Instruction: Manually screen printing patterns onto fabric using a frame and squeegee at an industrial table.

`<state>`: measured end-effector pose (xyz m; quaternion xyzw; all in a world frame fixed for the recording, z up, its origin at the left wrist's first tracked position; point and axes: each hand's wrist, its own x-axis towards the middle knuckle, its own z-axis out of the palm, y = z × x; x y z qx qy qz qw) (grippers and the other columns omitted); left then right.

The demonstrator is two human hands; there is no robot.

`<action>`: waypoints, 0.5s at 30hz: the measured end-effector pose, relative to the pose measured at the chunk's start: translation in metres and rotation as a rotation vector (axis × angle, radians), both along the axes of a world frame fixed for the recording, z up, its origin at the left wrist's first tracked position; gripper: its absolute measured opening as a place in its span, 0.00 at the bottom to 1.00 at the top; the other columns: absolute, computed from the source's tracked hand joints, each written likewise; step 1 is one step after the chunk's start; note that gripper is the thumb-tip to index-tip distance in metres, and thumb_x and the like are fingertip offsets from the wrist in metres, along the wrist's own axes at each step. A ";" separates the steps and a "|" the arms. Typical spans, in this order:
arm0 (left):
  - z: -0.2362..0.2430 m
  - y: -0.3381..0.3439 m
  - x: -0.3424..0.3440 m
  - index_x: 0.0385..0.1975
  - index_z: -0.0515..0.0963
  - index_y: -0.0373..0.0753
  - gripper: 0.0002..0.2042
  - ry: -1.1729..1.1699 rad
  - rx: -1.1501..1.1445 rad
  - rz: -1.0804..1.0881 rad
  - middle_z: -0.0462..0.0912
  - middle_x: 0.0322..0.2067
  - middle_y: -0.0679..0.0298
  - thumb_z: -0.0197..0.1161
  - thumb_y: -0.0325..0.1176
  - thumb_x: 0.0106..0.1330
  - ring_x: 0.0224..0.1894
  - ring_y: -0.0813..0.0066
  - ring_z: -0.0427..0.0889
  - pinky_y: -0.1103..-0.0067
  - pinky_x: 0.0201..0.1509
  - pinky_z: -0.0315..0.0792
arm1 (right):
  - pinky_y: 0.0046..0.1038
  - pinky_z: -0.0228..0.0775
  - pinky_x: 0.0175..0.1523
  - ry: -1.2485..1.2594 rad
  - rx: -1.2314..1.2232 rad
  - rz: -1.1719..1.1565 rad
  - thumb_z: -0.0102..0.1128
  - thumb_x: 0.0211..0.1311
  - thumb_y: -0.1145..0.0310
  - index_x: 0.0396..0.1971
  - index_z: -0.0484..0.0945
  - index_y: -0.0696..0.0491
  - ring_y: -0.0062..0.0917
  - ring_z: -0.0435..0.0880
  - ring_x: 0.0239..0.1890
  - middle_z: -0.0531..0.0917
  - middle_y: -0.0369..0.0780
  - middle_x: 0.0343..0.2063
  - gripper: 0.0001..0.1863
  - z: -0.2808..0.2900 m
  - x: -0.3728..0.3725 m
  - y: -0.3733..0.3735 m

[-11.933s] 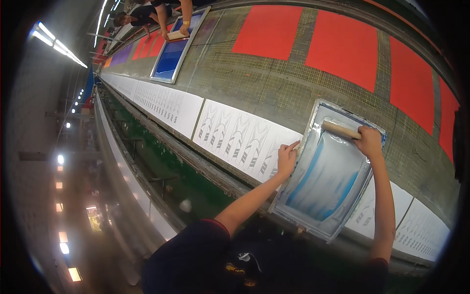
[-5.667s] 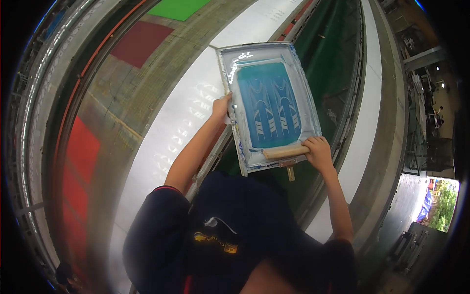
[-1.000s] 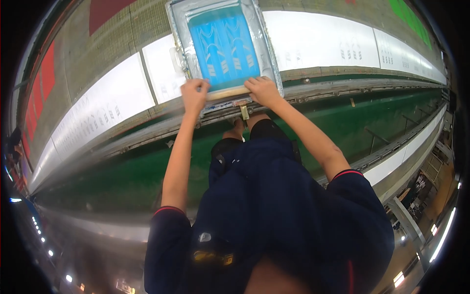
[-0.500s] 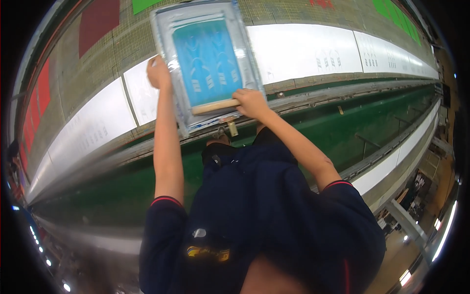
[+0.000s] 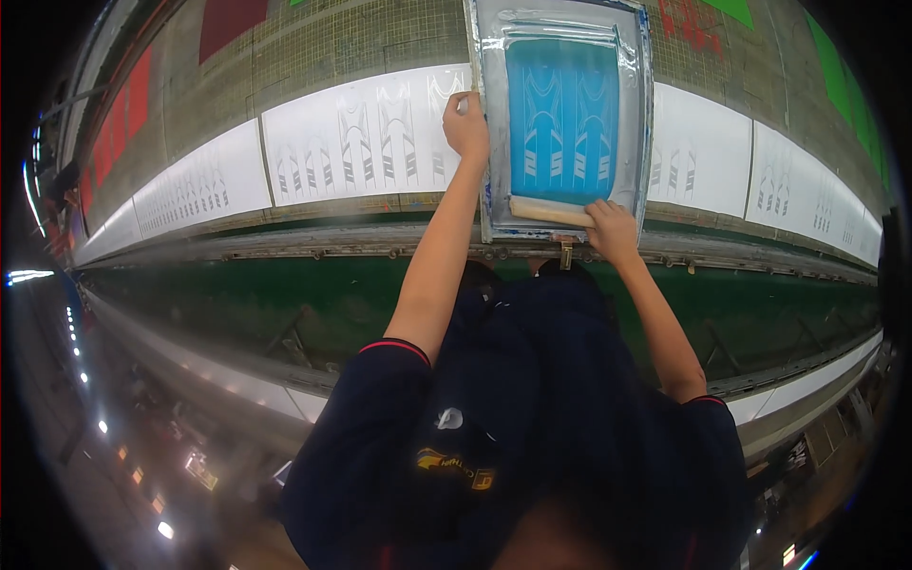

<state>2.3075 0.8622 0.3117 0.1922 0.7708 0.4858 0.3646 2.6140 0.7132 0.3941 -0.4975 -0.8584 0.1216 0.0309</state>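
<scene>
A screen-printing frame [image 5: 631,114] with a silvery border lies over the white sheets. Its mesh window [image 5: 556,104] is bright blue, with chevron-like stripe patterns showing through. At the frame's left edge, my left hand [image 5: 465,128] is closed, its fingers curled against the rim. My right hand [image 5: 614,233] grips the right end of a squeegee [image 5: 549,211] with a pale wooden handle, which rests across the near end of the frame. A small brass-coloured metal bracket [image 5: 566,255] sticks out below the frame's near edge.
White sheets [image 5: 313,128] with grey printed stripe patterns run along the long table to both sides. Red [image 5: 123,100] and green [image 5: 836,71] pieces lie farther back. A metal rail [image 5: 380,244] edges the table, above a green surface [image 5: 370,285]. Another long table edge [image 5: 256,385] is behind me.
The frame, squeegee and both my hands now appear farther right, and the frame looks straighter. My view has turned too. Both hands keep their places at the frame and the squeegee.
</scene>
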 end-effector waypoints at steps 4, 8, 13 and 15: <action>-0.005 0.003 0.022 0.43 0.90 0.42 0.14 -0.028 0.057 -0.052 0.88 0.31 0.56 0.69 0.45 0.69 0.34 0.61 0.84 0.66 0.43 0.75 | 0.41 0.76 0.47 -0.014 -0.007 0.018 0.73 0.44 0.73 0.40 0.81 0.51 0.38 0.85 0.44 0.83 0.38 0.38 0.19 0.010 0.031 -0.003; -0.015 0.003 0.020 0.44 0.89 0.42 0.14 -0.105 0.116 -0.115 0.89 0.36 0.55 0.69 0.44 0.69 0.36 0.62 0.85 0.67 0.46 0.76 | 0.41 0.76 0.47 -0.009 -0.001 0.076 0.74 0.44 0.73 0.40 0.81 0.51 0.37 0.85 0.44 0.83 0.38 0.37 0.19 0.022 0.048 -0.008; -0.029 0.002 0.015 0.49 0.88 0.42 0.15 -0.071 0.253 -0.175 0.91 0.44 0.52 0.69 0.44 0.69 0.49 0.55 0.88 0.66 0.57 0.77 | 0.42 0.76 0.48 -0.043 -0.019 0.127 0.74 0.45 0.72 0.40 0.80 0.51 0.37 0.85 0.45 0.84 0.39 0.37 0.19 0.019 0.052 -0.018; -0.030 0.001 0.017 0.53 0.87 0.43 0.17 -0.047 0.136 -0.207 0.91 0.49 0.51 0.69 0.44 0.69 0.54 0.53 0.88 0.66 0.61 0.77 | 0.42 0.76 0.48 -0.114 -0.079 0.130 0.75 0.47 0.71 0.42 0.80 0.50 0.37 0.85 0.46 0.84 0.38 0.38 0.19 0.011 0.051 -0.015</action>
